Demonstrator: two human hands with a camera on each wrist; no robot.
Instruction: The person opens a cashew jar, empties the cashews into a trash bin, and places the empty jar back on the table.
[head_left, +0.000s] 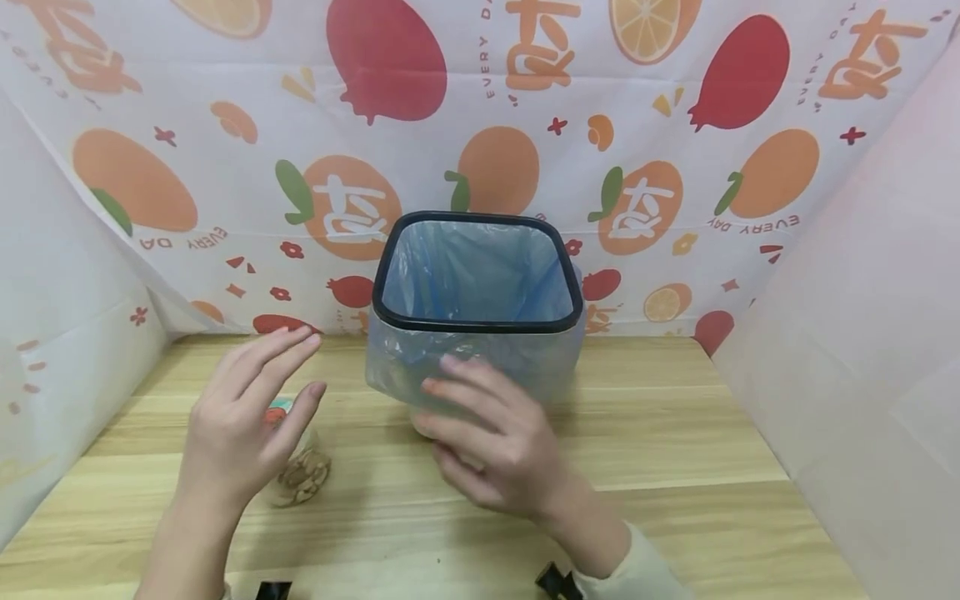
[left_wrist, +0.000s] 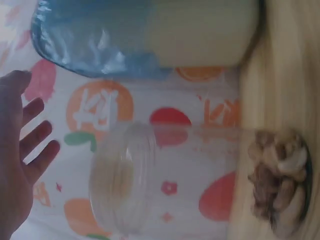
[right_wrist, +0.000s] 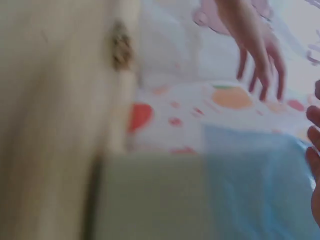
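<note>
A waste bin with a black rim (head_left: 477, 327) and a translucent blue liner bag (head_left: 397, 354) folded over it stands at the back middle. My right hand (head_left: 498, 442) hovers in front of the bin, blurred, fingers loosely bent and holding nothing. On the left, my left hand (head_left: 236, 417) is raised with fingers extended, above and beside a clear jar (left_wrist: 190, 170). Brown nut-like pieces (left_wrist: 280, 182) lie at the jar's bottom. From the head, the left hand partly covers the jar. In the right wrist view the bin's pale body (right_wrist: 150, 200) shows below the bag.
The wooden tabletop (head_left: 675, 450) carries both containers. A fruit-print cloth (head_left: 495, 167) hangs right behind the bin, and pale cloth sides (head_left: 862, 333) bound the table left and right. Black straps (head_left: 558, 581) show at the wrists.
</note>
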